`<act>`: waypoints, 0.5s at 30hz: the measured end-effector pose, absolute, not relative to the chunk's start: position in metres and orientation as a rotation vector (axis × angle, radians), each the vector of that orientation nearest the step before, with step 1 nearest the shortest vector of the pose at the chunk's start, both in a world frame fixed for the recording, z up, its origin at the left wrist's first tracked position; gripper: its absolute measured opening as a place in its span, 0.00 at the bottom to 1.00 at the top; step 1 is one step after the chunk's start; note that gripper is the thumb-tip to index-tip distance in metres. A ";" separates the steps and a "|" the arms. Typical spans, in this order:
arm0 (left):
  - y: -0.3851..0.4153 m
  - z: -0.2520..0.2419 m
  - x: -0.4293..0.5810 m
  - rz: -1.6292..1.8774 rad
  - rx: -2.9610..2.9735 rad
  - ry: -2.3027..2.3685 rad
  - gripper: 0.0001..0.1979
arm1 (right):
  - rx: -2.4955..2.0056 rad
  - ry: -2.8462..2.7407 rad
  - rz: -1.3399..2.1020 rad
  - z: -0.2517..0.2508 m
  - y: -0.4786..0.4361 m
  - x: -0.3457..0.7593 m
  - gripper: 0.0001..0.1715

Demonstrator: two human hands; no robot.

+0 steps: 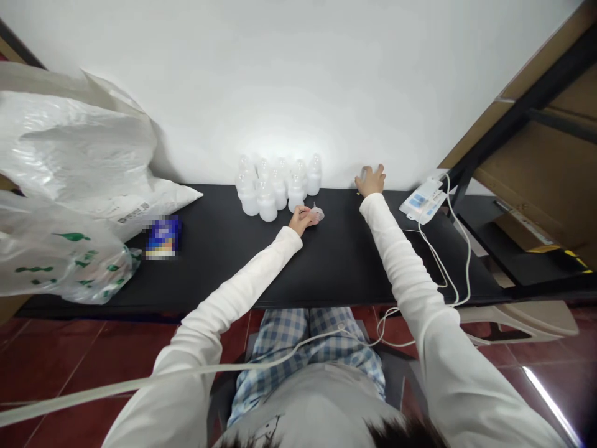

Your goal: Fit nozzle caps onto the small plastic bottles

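Note:
On the black table, several white bottles (267, 202) with clear domed tops stand upright in a group. My left hand (301, 219) is just in front of them, its fingers pinched on a translucent round piece (318, 214) with a thin tip; its exact kind is too small to make out. Farther right, my right hand (372, 182) reaches to the back edge of the table by the wall, with fingers spread apart. A faint clear shape shows beside its thumb, and I cannot tell whether the hand touches it.
Large white plastic bags (74, 149) and a blue packet (163, 238) occupy the left side. At the right lie a white flat package (423, 200) and a looped white cable (467, 261). The cable also crosses my lap. A dark shelf frame (527, 115) rises at the right.

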State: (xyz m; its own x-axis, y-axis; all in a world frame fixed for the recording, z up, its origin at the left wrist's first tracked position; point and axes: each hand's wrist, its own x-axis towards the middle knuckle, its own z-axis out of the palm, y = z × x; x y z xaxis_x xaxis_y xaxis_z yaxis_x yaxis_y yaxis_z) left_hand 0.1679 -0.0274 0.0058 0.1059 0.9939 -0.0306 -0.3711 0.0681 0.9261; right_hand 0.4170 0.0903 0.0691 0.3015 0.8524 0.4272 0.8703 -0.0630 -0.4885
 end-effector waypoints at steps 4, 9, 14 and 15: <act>-0.027 0.008 0.169 1.259 0.933 0.869 0.22 | -1.831 -1.474 -0.074 0.067 0.090 0.419 0.15; -0.032 0.008 0.172 1.365 1.073 0.911 0.27 | -1.673 -1.516 -0.060 0.086 0.066 0.419 0.15; -0.051 0.021 0.172 1.647 1.356 0.829 0.29 | -1.352 -1.860 0.039 0.092 0.009 0.386 0.34; -0.055 0.025 0.172 1.699 1.392 0.851 0.29 | -1.308 -1.928 0.083 0.090 -0.004 0.378 0.33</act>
